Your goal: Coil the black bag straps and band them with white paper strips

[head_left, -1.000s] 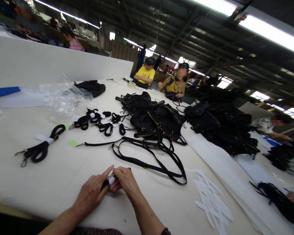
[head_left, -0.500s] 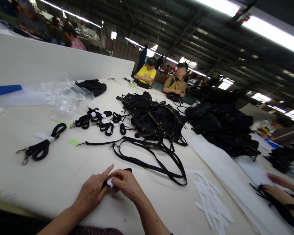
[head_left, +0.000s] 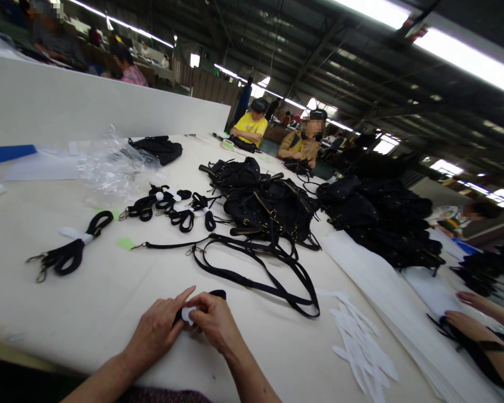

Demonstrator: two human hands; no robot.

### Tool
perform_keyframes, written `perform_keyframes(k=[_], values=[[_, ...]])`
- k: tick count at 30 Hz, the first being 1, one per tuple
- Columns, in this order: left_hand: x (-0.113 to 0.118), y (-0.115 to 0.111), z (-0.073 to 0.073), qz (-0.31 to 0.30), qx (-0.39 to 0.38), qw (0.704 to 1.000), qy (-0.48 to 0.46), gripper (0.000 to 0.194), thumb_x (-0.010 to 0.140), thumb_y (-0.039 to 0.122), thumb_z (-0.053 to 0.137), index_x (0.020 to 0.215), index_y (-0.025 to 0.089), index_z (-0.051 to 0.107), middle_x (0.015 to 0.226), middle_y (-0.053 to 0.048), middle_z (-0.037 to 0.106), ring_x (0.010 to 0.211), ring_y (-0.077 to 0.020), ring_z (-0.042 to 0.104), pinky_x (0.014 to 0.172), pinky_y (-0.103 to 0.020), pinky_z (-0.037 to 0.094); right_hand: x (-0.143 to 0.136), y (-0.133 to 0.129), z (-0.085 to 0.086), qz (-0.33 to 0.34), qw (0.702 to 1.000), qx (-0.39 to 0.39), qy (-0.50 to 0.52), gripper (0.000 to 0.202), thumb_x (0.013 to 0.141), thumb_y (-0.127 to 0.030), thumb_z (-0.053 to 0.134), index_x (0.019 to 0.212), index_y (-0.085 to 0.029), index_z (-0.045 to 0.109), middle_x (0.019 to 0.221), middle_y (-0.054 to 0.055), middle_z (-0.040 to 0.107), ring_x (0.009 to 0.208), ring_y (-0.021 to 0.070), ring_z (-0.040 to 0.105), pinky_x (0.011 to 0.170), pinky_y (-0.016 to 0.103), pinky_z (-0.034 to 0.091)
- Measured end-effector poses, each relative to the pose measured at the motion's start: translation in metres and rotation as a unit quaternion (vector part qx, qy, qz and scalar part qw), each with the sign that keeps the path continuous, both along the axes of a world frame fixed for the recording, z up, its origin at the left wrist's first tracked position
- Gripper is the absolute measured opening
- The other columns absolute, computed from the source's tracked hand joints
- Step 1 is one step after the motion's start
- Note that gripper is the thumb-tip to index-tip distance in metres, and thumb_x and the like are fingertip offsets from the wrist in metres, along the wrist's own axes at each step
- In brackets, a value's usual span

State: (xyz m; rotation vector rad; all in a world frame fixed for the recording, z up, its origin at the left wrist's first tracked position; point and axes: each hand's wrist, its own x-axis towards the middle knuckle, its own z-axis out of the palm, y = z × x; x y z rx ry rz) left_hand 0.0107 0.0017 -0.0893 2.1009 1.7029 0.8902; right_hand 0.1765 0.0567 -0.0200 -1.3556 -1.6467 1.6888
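Note:
Near the table's front edge, my left hand (head_left: 159,324) is closed on a folded black strap (head_left: 218,293), its index finger stretched forward. My right hand (head_left: 214,322) pinches a white paper strip (head_left: 188,314) against the strap, close beside the left fingers. Much of the strap is hidden under both hands. Beyond them lies a long loose black strap (head_left: 231,275) with metal hooks. A strap bundle (head_left: 69,254) wrapped with a white band rests to the left, and several smaller bundles (head_left: 185,218) lie farther back.
Black bags (head_left: 273,207) are piled mid-table, with another dark pile (head_left: 378,218) to the right. Loose white strips (head_left: 363,347) and a long white sheet (head_left: 386,291) lie at right. Another person's hands (head_left: 470,324) work at the right edge. Clear plastic (head_left: 117,168) sits back left.
My right hand has shifted slightly, and more of the white strip and the black strap end shows. The other person's hands at the right have moved a little left.

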Motion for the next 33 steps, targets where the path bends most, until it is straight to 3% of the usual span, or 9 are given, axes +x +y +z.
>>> perform_keyframes(k=[4,6,12,18,21,25,29,33], values=[[-0.001,0.002,-0.002,-0.005,-0.001,1.000,-0.006,0.062,0.088,0.014,0.051,0.145,0.030,0.035,0.110,-0.004,0.069,0.093,-0.0229,0.063,0.084,-0.039,0.051,0.001,-0.004,0.005,0.009,0.995,0.090,-0.031,0.029,0.073,-0.014,0.058,0.097,-0.024,0.073,0.069,-0.004,0.062,0.060,0.0102,0.055,0.057,0.022,0.040],[-0.002,0.002,-0.004,-0.009,0.012,1.000,-0.011,0.058,0.086,0.013,0.052,0.140,0.029,0.041,0.115,-0.005,0.069,0.097,-0.0231,0.063,0.087,-0.039,0.051,0.002,-0.006,0.007,0.009,0.995,0.100,-0.020,0.030,0.073,-0.013,0.058,0.096,-0.024,0.073,0.070,-0.004,0.063,0.062,0.0103,0.054,0.058,0.021,0.040],[0.002,0.000,-0.002,0.013,0.022,1.000,-0.011,0.032,0.090,0.019,0.053,0.121,0.025,0.052,0.111,-0.005,0.069,0.096,-0.0237,0.064,0.085,-0.039,0.051,-0.001,-0.009,-0.005,-0.077,0.995,0.032,0.052,0.022,0.066,-0.013,0.061,0.086,-0.018,0.070,0.067,-0.003,0.063,0.061,0.0121,0.059,0.059,0.023,0.044],[0.003,-0.001,0.007,-0.009,0.007,1.000,-0.005,0.022,0.093,0.023,0.052,0.115,0.025,0.055,0.105,-0.005,0.068,0.093,-0.0226,0.064,0.084,-0.040,0.050,-0.003,-0.010,-0.016,-0.134,0.982,-0.072,0.114,0.026,0.061,-0.028,0.070,0.082,-0.015,0.061,0.060,-0.001,0.065,0.048,0.0107,0.055,0.048,0.022,0.042],[0.002,0.000,0.009,-0.013,0.001,1.000,0.000,0.022,0.091,0.020,0.052,0.111,0.025,0.058,0.105,-0.005,0.069,0.093,-0.0228,0.064,0.084,-0.039,0.049,0.000,-0.012,-0.013,-0.117,0.987,-0.060,0.088,0.019,0.066,-0.028,0.066,0.081,-0.017,0.060,0.058,-0.003,0.063,0.046,0.0103,0.054,0.045,0.021,0.041],[0.003,-0.001,0.011,-0.007,-0.010,1.000,0.002,0.024,0.087,0.015,0.051,0.108,0.024,0.060,0.105,-0.004,0.069,0.093,-0.0230,0.063,0.084,-0.039,0.049,0.002,-0.011,-0.002,-0.073,0.997,0.021,0.018,0.007,0.072,-0.018,0.056,0.076,-0.018,0.062,0.061,-0.003,0.061,0.052,0.0107,0.055,0.049,0.021,0.040],[0.002,-0.001,0.012,-0.010,-0.019,1.000,0.006,0.026,0.085,0.013,0.051,0.107,0.024,0.061,0.103,-0.004,0.069,0.092,-0.0232,0.063,0.083,-0.040,0.049,0.005,-0.010,0.011,-0.022,0.995,0.093,-0.038,0.012,0.071,-0.014,0.057,0.078,-0.020,0.065,0.065,-0.003,0.061,0.059,0.0109,0.055,0.056,0.021,0.041],[0.001,-0.001,0.010,-0.012,-0.011,1.000,0.000,0.028,0.084,0.011,0.050,0.107,0.024,0.061,0.102,-0.004,0.069,0.091,-0.0221,0.062,0.082,-0.039,0.048,0.007,-0.011,0.013,-0.024,0.996,0.078,-0.022,0.026,0.065,-0.007,0.053,0.083,-0.020,0.066,0.068,-0.004,0.061,0.060,0.0102,0.054,0.056,0.021,0.039]])
